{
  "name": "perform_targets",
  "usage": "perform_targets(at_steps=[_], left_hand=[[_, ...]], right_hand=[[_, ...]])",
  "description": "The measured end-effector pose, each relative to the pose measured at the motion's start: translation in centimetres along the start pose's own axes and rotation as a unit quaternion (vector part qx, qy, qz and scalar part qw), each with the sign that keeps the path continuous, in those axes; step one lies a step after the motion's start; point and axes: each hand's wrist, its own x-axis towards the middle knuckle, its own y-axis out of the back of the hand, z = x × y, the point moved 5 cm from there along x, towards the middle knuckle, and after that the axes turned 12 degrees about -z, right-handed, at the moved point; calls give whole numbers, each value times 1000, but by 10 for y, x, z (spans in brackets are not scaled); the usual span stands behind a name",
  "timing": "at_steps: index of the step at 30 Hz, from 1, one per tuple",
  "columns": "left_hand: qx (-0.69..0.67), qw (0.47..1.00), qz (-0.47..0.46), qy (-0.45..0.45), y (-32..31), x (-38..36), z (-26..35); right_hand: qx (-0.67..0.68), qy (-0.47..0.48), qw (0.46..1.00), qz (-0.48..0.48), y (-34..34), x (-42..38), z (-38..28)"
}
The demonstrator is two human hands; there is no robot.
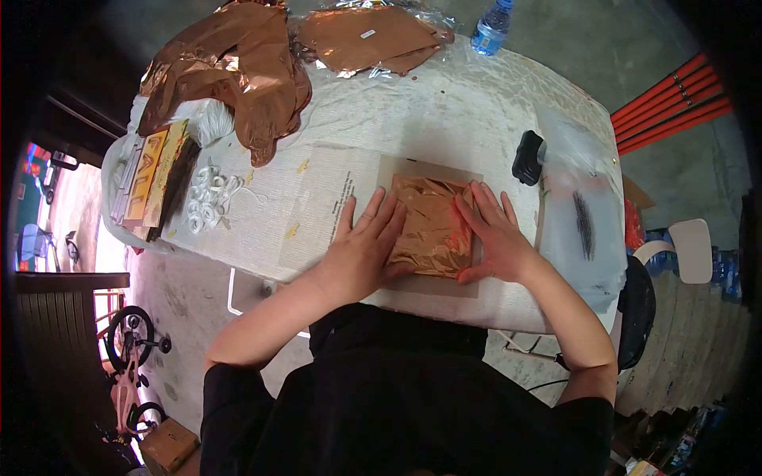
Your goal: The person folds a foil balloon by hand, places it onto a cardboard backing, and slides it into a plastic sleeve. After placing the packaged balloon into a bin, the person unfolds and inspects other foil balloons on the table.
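A copper-coloured foil piece (431, 222), folded into a wrinkled rectangle, lies in front of me on a brownish flat sheet (452, 287). My left hand (367, 242) rests flat along its left side, fingers stretched out and pointing away from me. Along the right side lies my right hand (498, 242), its fingers also extended and its thumb near the lower right corner. Both hands press on or touch the foil's edges without gripping it. Under the sheet is a clear plastic bag (313, 226) with printed text.
Large copper foil balloons (246, 71) and a packed foil stack (369, 36) lie at the back. White ribbon rolls (208, 202) and cards (151, 178) sit left. A black object (527, 159) and clear bags (583, 238) are right; a water bottle (490, 30) stands behind.
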Motion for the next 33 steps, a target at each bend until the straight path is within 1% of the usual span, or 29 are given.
perform_targets(at_steps=[6,11,16,18,22,24,33], left_hand=[[38,999,26,5,-5,-2,10],[41,997,45,40,-17,13,21],[28,998,56,32,-12,11,19],[-42,999,27,3,-5,5,14],[-5,999,46,13,10,-6,6],[17,999,29,-3,6,-6,6],[12,999,30,-15,6,2,7]], right_hand=[[-7,4,1000,-11,0,-3,-3],[-10,-1,1000,-18,1,-2,-3],[-5,-14,999,-34,2,-4,-4],[1,-14,999,-34,3,-5,-5],[12,-9,1000,-27,0,-7,-4],[14,-12,999,-34,3,-7,-4],[44,-34,998,-33,6,-18,-1]])
